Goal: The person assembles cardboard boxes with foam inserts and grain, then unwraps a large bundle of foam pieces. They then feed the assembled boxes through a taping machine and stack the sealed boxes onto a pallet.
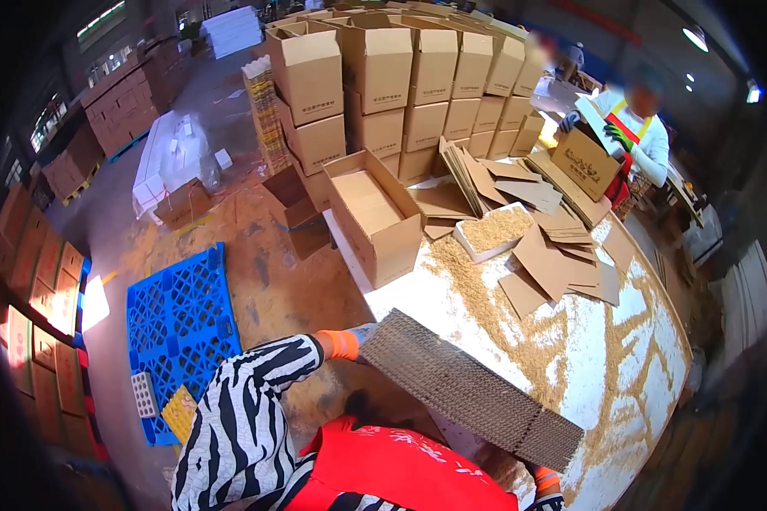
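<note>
A long grey-brown slab (473, 387) with a ridged face, like corrugated cardboard edges packed together, slants over the near side of the white table (609, 358). My left hand (365, 333), gloved with an orange cuff, grips its upper left end. At the lower right end is my right hand (544, 473), mostly hidden beneath the slab; only its orange cuff and a little glove show. Beyond the slab, an open cardboard box (375, 204) sits on the table's left corner. A white tray (486, 249) of tan granules stands to its right.
Loose cardboard sheets (545, 260) and scattered granules cover parts of the table. Stacked cartons (388, 72) rise behind. A blue pallet (183, 302) lies on the floor at left. Across the table a co-worker (648, 128) handles a printed carton (585, 162).
</note>
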`<state>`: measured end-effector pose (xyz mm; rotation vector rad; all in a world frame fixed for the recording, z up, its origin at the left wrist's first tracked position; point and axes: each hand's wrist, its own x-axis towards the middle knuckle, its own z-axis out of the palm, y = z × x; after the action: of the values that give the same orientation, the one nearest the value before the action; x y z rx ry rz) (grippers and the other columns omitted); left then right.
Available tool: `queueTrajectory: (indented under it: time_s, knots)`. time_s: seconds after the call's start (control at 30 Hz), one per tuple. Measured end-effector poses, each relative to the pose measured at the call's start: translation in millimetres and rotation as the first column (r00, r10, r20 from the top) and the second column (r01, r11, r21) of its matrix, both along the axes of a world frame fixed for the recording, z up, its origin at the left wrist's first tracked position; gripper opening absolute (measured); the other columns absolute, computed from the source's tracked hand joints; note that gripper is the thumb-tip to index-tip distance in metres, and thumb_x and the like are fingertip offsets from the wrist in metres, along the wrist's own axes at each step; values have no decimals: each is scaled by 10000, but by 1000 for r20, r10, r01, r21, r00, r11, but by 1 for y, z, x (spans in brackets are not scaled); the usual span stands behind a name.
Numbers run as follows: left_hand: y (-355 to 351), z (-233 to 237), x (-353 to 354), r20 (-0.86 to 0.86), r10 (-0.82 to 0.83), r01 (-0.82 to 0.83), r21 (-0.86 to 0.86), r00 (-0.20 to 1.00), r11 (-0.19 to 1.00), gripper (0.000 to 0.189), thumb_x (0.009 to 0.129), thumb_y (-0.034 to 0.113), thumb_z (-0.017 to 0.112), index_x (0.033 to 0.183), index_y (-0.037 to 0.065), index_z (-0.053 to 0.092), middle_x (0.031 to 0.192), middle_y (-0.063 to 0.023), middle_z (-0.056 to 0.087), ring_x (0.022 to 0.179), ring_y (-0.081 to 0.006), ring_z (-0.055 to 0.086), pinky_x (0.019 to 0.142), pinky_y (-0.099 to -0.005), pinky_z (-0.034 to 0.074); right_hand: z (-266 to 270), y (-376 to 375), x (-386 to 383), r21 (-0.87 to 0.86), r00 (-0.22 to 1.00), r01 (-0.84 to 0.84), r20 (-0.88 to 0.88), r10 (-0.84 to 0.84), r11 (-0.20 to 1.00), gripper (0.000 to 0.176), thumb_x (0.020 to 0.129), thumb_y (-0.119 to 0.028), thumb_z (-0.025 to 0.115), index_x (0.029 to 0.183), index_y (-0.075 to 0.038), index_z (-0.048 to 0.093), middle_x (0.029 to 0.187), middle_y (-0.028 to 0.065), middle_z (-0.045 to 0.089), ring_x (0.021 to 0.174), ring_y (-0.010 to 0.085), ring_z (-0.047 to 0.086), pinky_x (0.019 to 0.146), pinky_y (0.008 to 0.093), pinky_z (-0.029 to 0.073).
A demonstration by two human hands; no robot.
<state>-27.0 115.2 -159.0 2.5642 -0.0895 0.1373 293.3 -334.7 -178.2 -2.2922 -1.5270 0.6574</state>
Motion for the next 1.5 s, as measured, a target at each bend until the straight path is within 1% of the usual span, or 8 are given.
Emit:
queueTrajectory:
  time_s: [0.1, 0.17, 0.2, 0.33, 0.47, 0.63, 1.2, 1.5]
  knots:
    - [5, -4, 19, -167, 76, -152, -511, 983, 846, 630, 708, 239, 740, 1238, 43, 462, 1269, -102, 487, 1116, -185, 471, 942, -352, 399, 23, 21, 1, 56, 940, 155, -315, -130, 986, 485, 772, -253, 635, 1191, -45, 507, 1198, 92, 531, 1076, 225, 503, 935, 352, 401]
    - [4, -3, 17, -236, 146, -277, -846, 961, 455, 820, 620, 211, 809, 1300, 42, 383, 1273, -94, 484, 1131, -167, 468, 941, -341, 409, 34, 22, 3, 140, 711, 387, -675, -199, 911, 477, 775, -241, 629, 1190, -42, 505, 1196, 90, 530, 1067, 221, 507, 928, 349, 408]
    - [6, 1, 16, -234, 192, -300, -808, 953, 507, 854, 616, 231, 812, 1316, 41, 360, 1215, -94, 530, 1109, -163, 490, 937, -333, 409, 35, 19, 7, 169, 539, 514, -826, -163, 841, 473, 776, -236, 626, 1190, -41, 504, 1195, 89, 530, 1063, 219, 509, 925, 347, 411]
    - [-17, 23, 18, -397, 326, -438, -896, 858, 64, 804, 646, 229, 792, 1304, 37, 372, 1165, -116, 560, 1065, -185, 524, 917, -332, 418, 91, 74, -24, 29, 59, 720, -998, -20, 693, 584, 836, -388, 532, 1300, -56, 403, 1254, 115, 492, 1135, 268, 478, 970, 407, 385]
    - [-35, 32, 27, -292, 441, -299, -953, 848, -56, 785, 693, 237, 756, 1333, 46, 344, 1185, -121, 544, 1069, -196, 525, 907, -341, 428, 87, 93, -45, -74, -45, 681, -997, -59, 729, 595, 841, -407, 518, 1306, -56, 397, 1255, 120, 493, 1129, 278, 483, 965, 411, 389]
    - [-30, -4, 17, -405, 192, -364, -906, 894, -216, 756, 735, 239, 723, 1351, 54, 325, 1220, -107, 520, 1087, -193, 515, 906, -342, 431, 53, 73, -56, -163, -68, 729, -984, -165, 665, 609, 847, -432, 500, 1313, -56, 389, 1255, 126, 495, 1122, 291, 488, 958, 416, 395]
    - [11, 13, 74, -461, -404, -576, -783, 790, -234, 602, 789, 178, 653, 1314, 44, 388, 1129, -137, 574, 937, -221, 605, 769, -327, 516, 47, 15, -160, -320, -263, 929, -924, -279, 185, 500, 835, -298, 598, 1228, -15, 474, 1123, 132, 581, 990, 242, 579, 857, 358, 478]
    - [8, 13, 105, -481, -337, -554, -815, 810, -170, 556, 783, 161, 661, 1273, 36, 430, 1088, -134, 593, 926, -215, 610, 760, -332, 520, 66, 35, -155, -355, -345, 933, -928, -139, 55, 476, 826, -285, 605, 1196, -5, 497, 1076, 129, 601, 931, 232, 595, 809, 341, 492]
